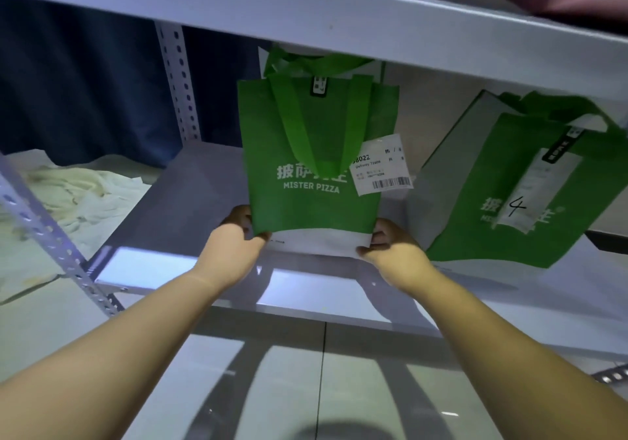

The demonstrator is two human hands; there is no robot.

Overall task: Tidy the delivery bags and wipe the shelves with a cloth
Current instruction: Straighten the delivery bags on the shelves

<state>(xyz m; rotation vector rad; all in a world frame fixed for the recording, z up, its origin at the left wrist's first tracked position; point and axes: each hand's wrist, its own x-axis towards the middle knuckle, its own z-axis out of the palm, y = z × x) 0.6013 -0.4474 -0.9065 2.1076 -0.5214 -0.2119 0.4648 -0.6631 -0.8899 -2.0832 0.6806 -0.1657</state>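
Both forearms reach in from the bottom of the head view. The left hand [234,235] pinches the lower left corner of the green delivery bag [312,154] and the right hand [390,249] pinches its lower right corner. The bag stands upright between them on the shelf [187,269].

Its handles sit close under the upper shelf [306,14], above both hands, so lifting the bag could snag them. The printed label [384,167], above the right hand, looks loosely fixed and might tear off. A second green bag [530,195], just right of the right hand, stands tilted, and a nudge could tip it.

I count two green bags, one printed label and one crumpled whitish cloth [68,195] well left of the left hand.
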